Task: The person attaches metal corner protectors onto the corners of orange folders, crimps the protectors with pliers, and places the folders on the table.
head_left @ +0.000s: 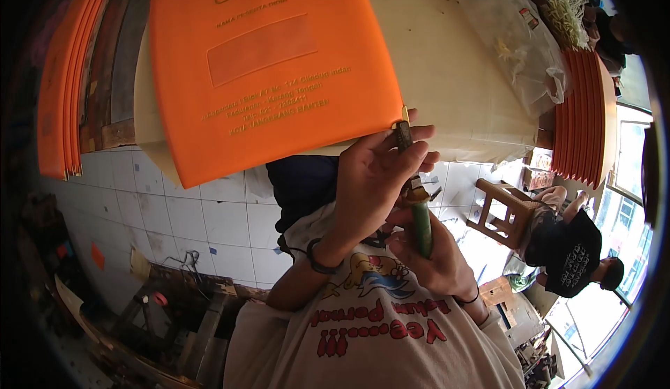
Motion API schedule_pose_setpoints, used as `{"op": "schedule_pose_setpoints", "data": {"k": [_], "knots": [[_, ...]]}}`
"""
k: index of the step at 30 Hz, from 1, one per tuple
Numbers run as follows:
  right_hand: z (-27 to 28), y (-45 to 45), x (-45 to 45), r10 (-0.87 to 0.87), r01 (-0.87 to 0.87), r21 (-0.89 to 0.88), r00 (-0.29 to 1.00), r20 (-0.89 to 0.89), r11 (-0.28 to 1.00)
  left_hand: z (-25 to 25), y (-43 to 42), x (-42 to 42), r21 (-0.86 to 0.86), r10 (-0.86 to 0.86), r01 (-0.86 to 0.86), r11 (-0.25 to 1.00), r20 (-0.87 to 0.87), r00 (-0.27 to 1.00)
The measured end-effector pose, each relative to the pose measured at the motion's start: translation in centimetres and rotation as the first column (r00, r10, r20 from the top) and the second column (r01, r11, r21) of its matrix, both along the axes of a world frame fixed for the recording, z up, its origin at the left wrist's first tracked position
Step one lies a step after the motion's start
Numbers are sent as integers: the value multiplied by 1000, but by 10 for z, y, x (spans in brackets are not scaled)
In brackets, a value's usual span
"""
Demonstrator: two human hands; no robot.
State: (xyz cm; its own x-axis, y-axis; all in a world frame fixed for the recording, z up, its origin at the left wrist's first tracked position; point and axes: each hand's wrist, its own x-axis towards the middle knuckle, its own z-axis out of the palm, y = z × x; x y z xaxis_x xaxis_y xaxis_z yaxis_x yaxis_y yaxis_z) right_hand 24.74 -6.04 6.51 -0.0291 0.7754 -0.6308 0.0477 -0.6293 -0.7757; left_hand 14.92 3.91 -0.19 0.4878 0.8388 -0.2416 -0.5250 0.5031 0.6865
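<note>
A large orange folder with gold lettering and a window lies on a beige-covered surface. At its near right corner is my left hand, with its thumb against the metal front part of a tool and its fingers around that part, close to the folder's edge. My right hand grips the green handle of this tool, just below my left hand. The tool's narrow brass-coloured tip touches or lies very near the folder's corner.
Stacked orange folders stand at the right, and more at the far left. Clear plastic lies on the beige-covered table. At the right, a person in black sits by a brown stool.
</note>
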Motion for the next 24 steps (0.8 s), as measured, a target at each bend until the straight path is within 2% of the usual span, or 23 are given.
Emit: {"op": "schedule_pose_setpoints", "data": {"k": [5, 11, 14, 20, 24], "knots": [[-7, -2, 3, 112, -135, 125, 978, 174, 983, -1, -1, -2, -6, 1, -1, 1000, 10, 1000], [-10, -1, -1, 88, -114, 93, 965, 246, 989, -3, -2, -1, -20, 9, -9, 1000, 10, 1000], [-13, 0, -1, 79, -110, 98, 957, 278, 989, 1, -1, -1, -9, 15, -15, 1000, -44, 999], [-11, -1, 3, 120, -126, 36, 984, 134, 991, -3, -1, -1, 32, 10, -10, 999, -26, 1000], [-9, 1, 2, 88, -92, 71, 994, 60, 993, -1, -1, -2, -15, 11, -11, 1000, -5, 1000]]}}
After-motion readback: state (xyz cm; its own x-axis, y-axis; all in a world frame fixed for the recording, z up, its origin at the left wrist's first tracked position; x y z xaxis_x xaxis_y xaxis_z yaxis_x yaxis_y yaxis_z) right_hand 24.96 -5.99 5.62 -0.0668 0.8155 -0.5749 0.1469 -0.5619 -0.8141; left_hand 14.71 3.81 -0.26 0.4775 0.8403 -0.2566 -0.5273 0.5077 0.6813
